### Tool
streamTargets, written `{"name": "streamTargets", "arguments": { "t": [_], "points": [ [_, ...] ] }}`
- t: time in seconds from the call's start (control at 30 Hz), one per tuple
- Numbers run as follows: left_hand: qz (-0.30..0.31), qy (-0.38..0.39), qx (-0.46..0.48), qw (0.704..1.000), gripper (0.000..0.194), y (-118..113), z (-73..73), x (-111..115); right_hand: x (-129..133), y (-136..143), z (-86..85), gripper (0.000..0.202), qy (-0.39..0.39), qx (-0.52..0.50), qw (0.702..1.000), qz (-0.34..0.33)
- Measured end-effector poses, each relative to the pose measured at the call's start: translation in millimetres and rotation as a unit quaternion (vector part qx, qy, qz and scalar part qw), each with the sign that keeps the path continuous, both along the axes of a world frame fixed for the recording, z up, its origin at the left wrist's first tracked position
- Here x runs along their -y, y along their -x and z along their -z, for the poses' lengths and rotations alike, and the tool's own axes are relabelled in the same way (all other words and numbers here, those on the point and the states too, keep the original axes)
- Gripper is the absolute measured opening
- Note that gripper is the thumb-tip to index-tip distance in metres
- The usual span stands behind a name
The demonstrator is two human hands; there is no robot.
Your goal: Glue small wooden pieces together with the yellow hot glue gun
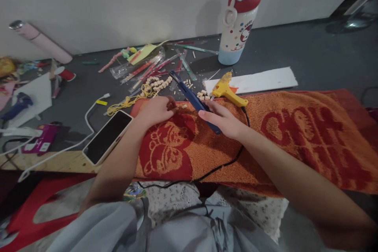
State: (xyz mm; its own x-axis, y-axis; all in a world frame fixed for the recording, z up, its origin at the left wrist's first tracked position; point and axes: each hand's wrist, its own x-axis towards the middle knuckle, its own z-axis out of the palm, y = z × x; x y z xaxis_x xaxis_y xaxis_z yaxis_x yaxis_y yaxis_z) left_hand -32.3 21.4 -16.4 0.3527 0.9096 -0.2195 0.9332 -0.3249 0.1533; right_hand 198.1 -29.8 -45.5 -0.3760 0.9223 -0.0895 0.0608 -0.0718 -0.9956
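My right hand (223, 118) is wrapped round a long dark-blue stapler-like tool (193, 100). The tool slants up and left, its narrow metal-tipped end over the small wooden pieces. My left hand (159, 109) rests at the towel's far edge, fingers curled together; whatever they may hold is hidden. Beside those fingertips lies one short wooden piece (184, 106). Under both hands is an orange and red towel (224, 151). Past the left hand, a clump of joined wooden pieces (159, 83) sits near tangled yellow string (125, 104).
A yellow glue gun (227, 90) lies against a white board (265, 80), its black cord crossing the towel. Behind stands a tall bottle (238, 27). Wrapped sticks (147, 67) litter the back. A phone (108, 138) and white cable (88, 120) lie left.
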Motion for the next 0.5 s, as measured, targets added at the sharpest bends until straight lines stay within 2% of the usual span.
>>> {"name": "streamTargets", "arguments": {
  "t": [0.4,0.5],
  "points": [
    [-0.021,-0.046,-0.013,0.999,0.034,-8,6.9,0,0,1,-1.1,0.045,0.005,-0.003,1.000,0.010],
    [-0.019,-0.034,-0.001,0.999,0.036,-12,7.3,2,0,1,-0.9,0.044,0.006,-0.006,1.000,0.004]
  ]
}}
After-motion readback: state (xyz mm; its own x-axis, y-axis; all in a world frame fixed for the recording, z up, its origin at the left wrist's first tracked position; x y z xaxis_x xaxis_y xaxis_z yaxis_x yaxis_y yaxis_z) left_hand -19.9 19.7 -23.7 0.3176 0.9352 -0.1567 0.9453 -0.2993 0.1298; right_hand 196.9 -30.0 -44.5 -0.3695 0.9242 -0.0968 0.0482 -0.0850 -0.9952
